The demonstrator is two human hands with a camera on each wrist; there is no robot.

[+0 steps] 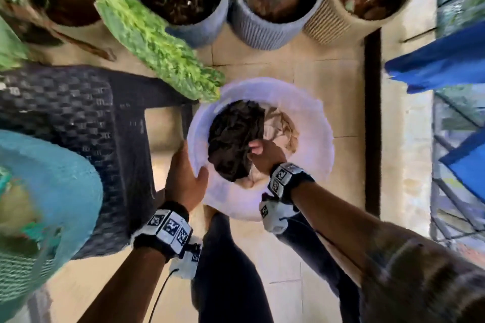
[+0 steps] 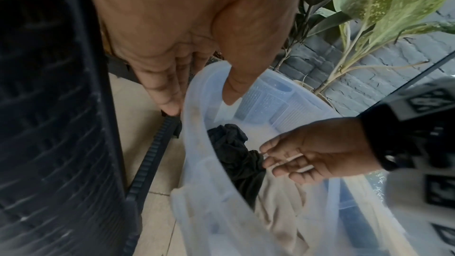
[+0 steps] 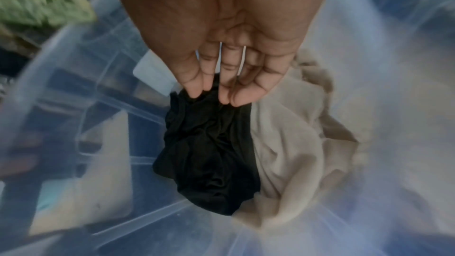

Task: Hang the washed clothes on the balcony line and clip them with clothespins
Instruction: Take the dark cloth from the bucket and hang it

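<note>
At the far left a teal basket (image 1: pixel 49 191) sits low in the head view, blurred, with a dark woven chair (image 1: pixel 68 118) just right of it and a speckled green leaf (image 1: pixel 157 47) reaching over the chair's far corner. Next comes the left hand (image 1: pixel 185 178), which grips the left rim of the bucket (image 1: pixel 315 139): in the left wrist view the thumb (image 2: pixel 236 85) hangs inside the wall while the fingers (image 2: pixel 162 92) run down the outside, so the rim is pinched between them. The bucket is translucent white plastic, standing on the beige tiled floor (image 1: pixel 328 73) between the chair and a dark strip (image 1: pixel 372 118) at the right. Inside it lie two crumpled garments touching each other: a black cloth (image 1: pixel 233 136) on the left and a beige cloth (image 1: pixel 283 128) on the right (the beige one also runs under the black one toward the near wall). The right hand (image 1: pixel 262 155) reaches down into the bucket, fingers pointing downward and gathered on the black cloth's upper edge; the right wrist view shows the fingertips (image 3: pixel 197 89) pressed into its folds, seeming to pinch it. Along the far edge stand ribbed pots (image 1: pixel 262 23) of soil. At the far right a blue cloth (image 1: pixel 441 60) hangs over a metal rack (image 1: pixel 451 191).
</note>
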